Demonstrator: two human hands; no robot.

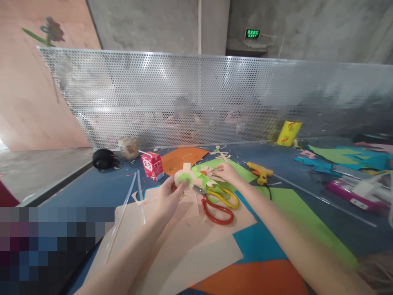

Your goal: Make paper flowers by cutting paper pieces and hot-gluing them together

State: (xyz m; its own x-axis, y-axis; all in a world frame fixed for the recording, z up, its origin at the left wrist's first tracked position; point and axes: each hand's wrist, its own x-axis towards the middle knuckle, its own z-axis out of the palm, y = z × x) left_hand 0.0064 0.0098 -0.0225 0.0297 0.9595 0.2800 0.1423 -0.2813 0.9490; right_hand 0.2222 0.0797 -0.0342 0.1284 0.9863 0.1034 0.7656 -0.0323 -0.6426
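My left hand (168,196) holds up a small paper flower (184,177), cream petals around a green centre, pinched at its lower edge. My right hand (226,172) reaches forward and rests its fingertips on another paper flower piece (206,171) with an orange centre, lying on a green sheet (245,172). Whether the right fingers grip that piece is unclear. Two pairs of scissors lie just below my hands: a yellow-handled pair (223,196) and a red-handled pair (215,212).
Sheets of cream (184,250), green, blue (258,241) and orange paper cover the blue table. A red drink carton (152,165) with a straw, glue sticks (138,185), a yellow glue gun (260,171), a black object (103,159) and a perforated metal screen (215,98) stand behind.
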